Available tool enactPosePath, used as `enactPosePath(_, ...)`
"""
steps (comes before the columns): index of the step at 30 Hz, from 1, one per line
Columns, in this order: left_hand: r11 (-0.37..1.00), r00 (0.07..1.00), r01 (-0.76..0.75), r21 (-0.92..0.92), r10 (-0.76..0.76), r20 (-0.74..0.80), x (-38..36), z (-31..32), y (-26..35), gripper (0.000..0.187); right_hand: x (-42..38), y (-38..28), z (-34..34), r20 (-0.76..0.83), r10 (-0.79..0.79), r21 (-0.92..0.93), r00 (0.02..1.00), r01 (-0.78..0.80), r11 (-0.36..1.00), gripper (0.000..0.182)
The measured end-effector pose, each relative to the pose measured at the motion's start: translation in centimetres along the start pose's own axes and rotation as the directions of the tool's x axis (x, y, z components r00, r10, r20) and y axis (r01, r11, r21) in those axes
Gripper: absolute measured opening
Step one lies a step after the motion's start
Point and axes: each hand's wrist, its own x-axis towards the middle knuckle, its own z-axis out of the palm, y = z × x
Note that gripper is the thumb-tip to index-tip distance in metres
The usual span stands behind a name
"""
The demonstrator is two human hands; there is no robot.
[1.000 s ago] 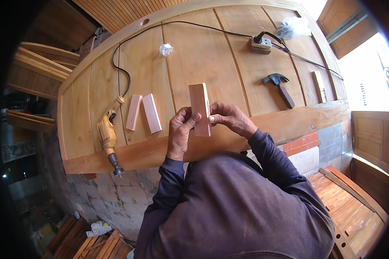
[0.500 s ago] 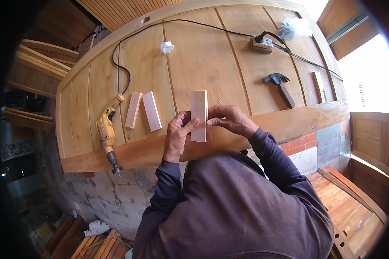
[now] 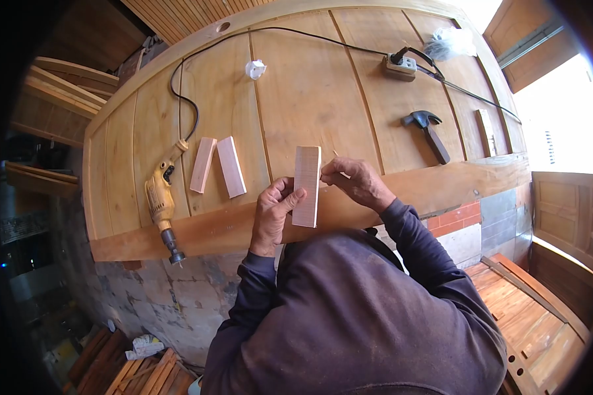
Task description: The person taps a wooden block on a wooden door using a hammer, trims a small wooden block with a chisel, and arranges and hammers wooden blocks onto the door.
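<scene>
A small pale wood block (image 3: 307, 184) is held upright in view over the front edge of the wooden panel (image 3: 310, 99). My left hand (image 3: 275, 214) grips its left side, thumb across the face. At the block's right edge, my right hand (image 3: 359, 183) has thumb and fingertips pinched together; whether something tiny is between them I cannot make out. Two similar blocks, one (image 3: 203, 164) beside another (image 3: 231, 166), lie on the panel left of my hands.
A yellow drill (image 3: 159, 191) lies at the left, its chuck over the panel's front edge. Its black cord arcs across the back to a power outlet (image 3: 400, 67). A hammer (image 3: 428, 135), a wood strip (image 3: 486, 131), a white object (image 3: 255, 69) and a plastic bag (image 3: 449, 43) also lie there.
The block has moved slightly down and tilted in my left hand. My right fingertips have drawn a little away from its face to its right edge, slightly higher.
</scene>
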Motion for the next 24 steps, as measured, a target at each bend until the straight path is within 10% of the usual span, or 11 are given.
enactPosePath(9, 0.999, 0.999, -0.031, -0.024, 0.030, -0.043, -0.7, 0.8, -0.2, 0.027, 0.0, -0.3, 2.7, -0.062, 0.122, 0.537, 0.991, -0.070, 0.841, 0.026)
enactPosePath(19, 0.992, 0.995, 0.095, -0.079, -0.096, -0.010, -1.4, -3.0, 1.2, 0.027, -3.0, -2.1, -4.2, -0.025, -0.137, -0.411, 0.990, 0.115, 0.905, 0.015)
enactPosePath(24, 0.997, 0.997, 0.043, -0.059, -0.047, -0.066, -2.1, -1.6, 1.2, 0.024, -11.4, -4.0, -6.6, 0.080, 0.337, -0.693, 0.938, -0.191, 0.695, 0.028)
